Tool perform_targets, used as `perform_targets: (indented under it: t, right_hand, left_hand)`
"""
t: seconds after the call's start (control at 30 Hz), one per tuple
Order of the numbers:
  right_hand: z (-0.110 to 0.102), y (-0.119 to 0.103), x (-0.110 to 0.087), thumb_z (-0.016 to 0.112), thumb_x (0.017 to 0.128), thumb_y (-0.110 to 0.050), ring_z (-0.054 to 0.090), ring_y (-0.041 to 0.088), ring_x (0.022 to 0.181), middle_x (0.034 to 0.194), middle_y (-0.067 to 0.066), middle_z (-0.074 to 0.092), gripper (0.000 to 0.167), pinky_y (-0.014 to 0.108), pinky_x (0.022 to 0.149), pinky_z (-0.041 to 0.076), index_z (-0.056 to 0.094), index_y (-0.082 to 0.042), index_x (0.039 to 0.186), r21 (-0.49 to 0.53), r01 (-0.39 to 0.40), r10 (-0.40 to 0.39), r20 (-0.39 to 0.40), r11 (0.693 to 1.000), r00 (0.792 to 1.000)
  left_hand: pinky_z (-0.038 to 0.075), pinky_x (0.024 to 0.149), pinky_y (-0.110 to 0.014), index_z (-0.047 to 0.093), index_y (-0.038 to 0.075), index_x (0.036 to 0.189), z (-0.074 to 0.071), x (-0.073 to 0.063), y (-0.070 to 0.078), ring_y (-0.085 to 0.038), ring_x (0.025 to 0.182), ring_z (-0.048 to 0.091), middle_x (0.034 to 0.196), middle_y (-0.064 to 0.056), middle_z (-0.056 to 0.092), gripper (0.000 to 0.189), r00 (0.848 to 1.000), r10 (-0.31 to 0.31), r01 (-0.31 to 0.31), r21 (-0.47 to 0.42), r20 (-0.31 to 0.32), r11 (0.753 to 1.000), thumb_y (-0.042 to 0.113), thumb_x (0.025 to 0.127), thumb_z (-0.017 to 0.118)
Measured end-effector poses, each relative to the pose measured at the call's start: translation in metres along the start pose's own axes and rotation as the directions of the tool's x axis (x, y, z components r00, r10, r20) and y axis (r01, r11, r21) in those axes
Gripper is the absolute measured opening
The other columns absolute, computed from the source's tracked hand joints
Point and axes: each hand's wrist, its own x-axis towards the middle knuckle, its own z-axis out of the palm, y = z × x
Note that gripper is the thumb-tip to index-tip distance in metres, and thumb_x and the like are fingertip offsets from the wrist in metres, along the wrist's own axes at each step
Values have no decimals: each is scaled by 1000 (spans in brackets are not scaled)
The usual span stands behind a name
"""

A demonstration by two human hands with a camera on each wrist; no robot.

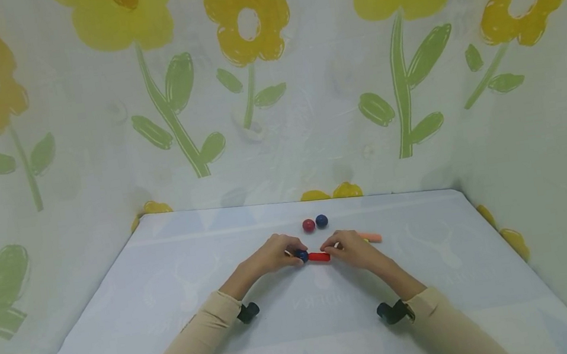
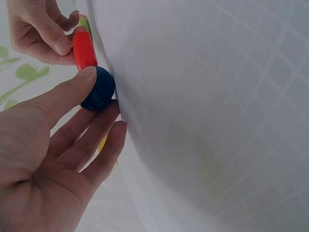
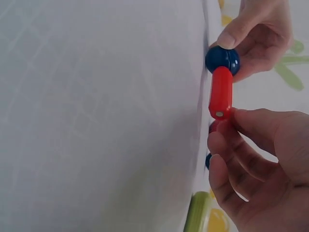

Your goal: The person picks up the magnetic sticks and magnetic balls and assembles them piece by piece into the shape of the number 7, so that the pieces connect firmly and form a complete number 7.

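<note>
A blue ball (image 1: 301, 256) sits between the thumb and fingertips of my left hand (image 1: 274, 254). One end of a short red rod (image 1: 319, 256) meets that ball, and the two lie in line, low over the table. My right hand (image 1: 353, 248) pinches the rod's other end with thumb and forefinger. The right wrist view shows a small pale disc set in the rod's (image 3: 221, 89) near end face. The remaining right fingers curve loosely below it. In the head view a small orange patch shows between the left thumb and fingers.
A red ball (image 1: 308, 225) and a second blue ball (image 1: 321, 221) stand side by side behind the hands. Past the right hand lies an orange rod (image 1: 371, 237), and the right wrist view shows a green rod (image 3: 197, 212). Flowered curtains enclose the white-covered table (image 1: 303, 324).
</note>
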Motion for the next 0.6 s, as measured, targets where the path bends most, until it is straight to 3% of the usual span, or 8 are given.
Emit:
perform_targets:
  t: [0.33,0.6]
  right_hand:
    - [-5,5,4,69,92,-16,59,11,80,93,-2,71,14,26,77,57,77,-15,102,-35,-49,49,-5,998,999]
    - [-12,3,7,69,92,-18,60,12,81,93,0,71,15,28,79,57,76,-13,104,-89,-28,27,-11,996,1000]
  left_hand:
    - [57,88,-26,72,11,115,0,-2,-2,-8,91,67,106,0,73,29,1000,-11,11,-15,-3,1000,13,87,74]
    - [57,87,-24,72,13,113,0,-2,-2,-6,90,66,104,1,73,27,1000,-14,14,-18,-10,1000,14,86,76]
